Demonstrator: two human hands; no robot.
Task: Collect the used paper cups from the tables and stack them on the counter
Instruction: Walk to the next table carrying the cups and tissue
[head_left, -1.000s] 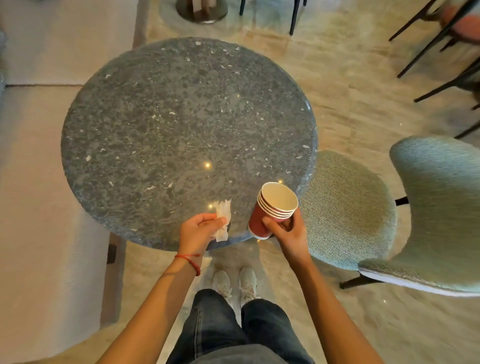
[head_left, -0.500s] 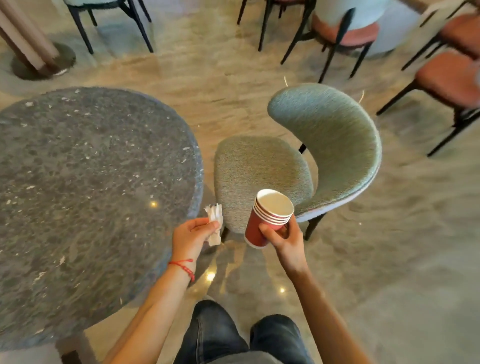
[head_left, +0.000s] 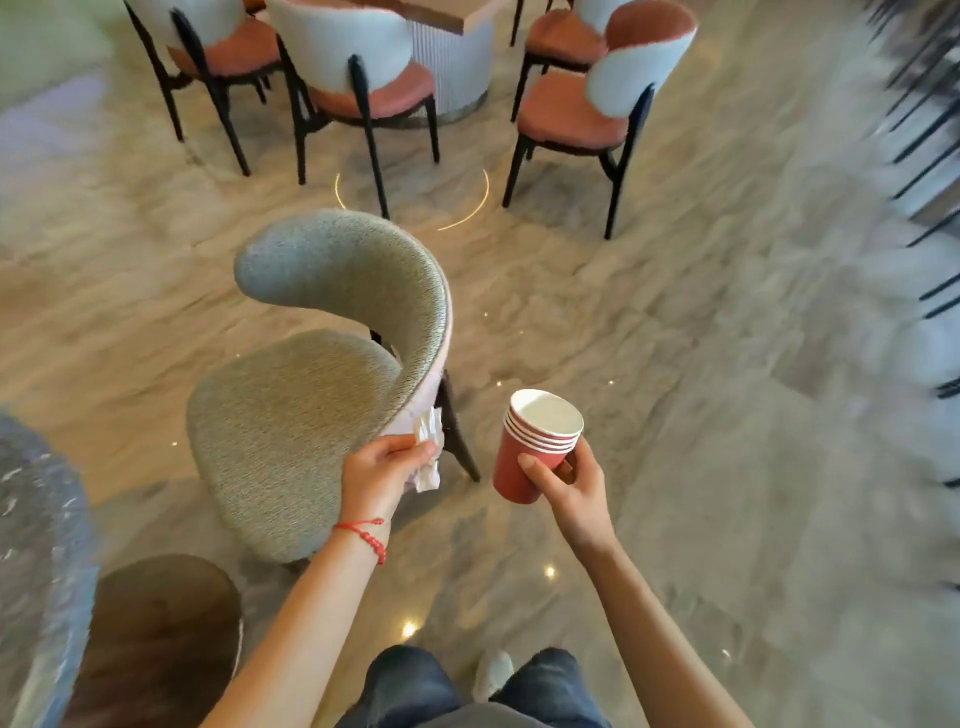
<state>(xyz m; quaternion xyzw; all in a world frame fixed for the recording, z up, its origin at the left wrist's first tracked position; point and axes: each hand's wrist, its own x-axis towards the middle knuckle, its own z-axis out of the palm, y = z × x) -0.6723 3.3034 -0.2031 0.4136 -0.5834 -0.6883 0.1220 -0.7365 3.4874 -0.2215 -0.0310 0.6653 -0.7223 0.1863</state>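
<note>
At the far left edge, part of a speckled grey round table (head_left: 36, 519) is seen. Just right of it stands a grey-green upholstered chair (head_left: 291, 415). In front of the chair's back, a crumpled white napkin (head_left: 428, 452) is pinched by the closed fingers of the left hand (head_left: 384, 470). Further right, a nested stack of red paper cups (head_left: 535, 447) is held upright above the marble floor (head_left: 727, 415), gripped by the right hand (head_left: 574, 486), whose fingers are wrapped around its side.

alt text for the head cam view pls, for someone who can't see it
The right hand holds a stack of red paper cups and the left hand a crumpled napkin, above a marble floor. A green chair stands just ahead, pink chairs farther off.
</note>
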